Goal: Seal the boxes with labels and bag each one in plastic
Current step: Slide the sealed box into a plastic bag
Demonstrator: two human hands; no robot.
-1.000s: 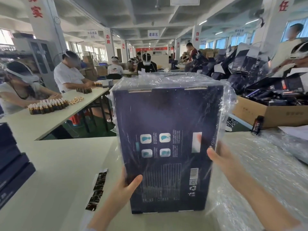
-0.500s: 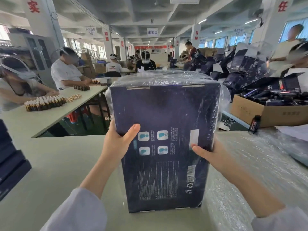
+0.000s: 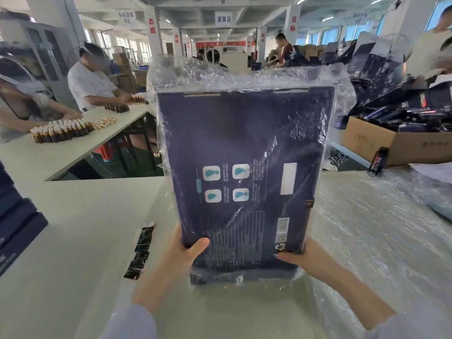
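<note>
Box (image 3: pixel 244 148) in bag (image 3: pixel 195 74), lower corners gripped by left hand (image 3: pixel 182 255) and right hand (image 3: pixel 309 256).
Fingers hidden behind it; labels (image 3: pixel 140 250) lie left, carton (image 3: pixel 396 145) right.

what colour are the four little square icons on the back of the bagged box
White squares with teal shapes inside, on the dark navy box; head view.

a single head-worn camera looks forward and slightly down over the table (image 3: pixel 73 228). it sits close to the box (image 3: pixel 244 143) (which fills mid-frame), wide-angled.
</note>
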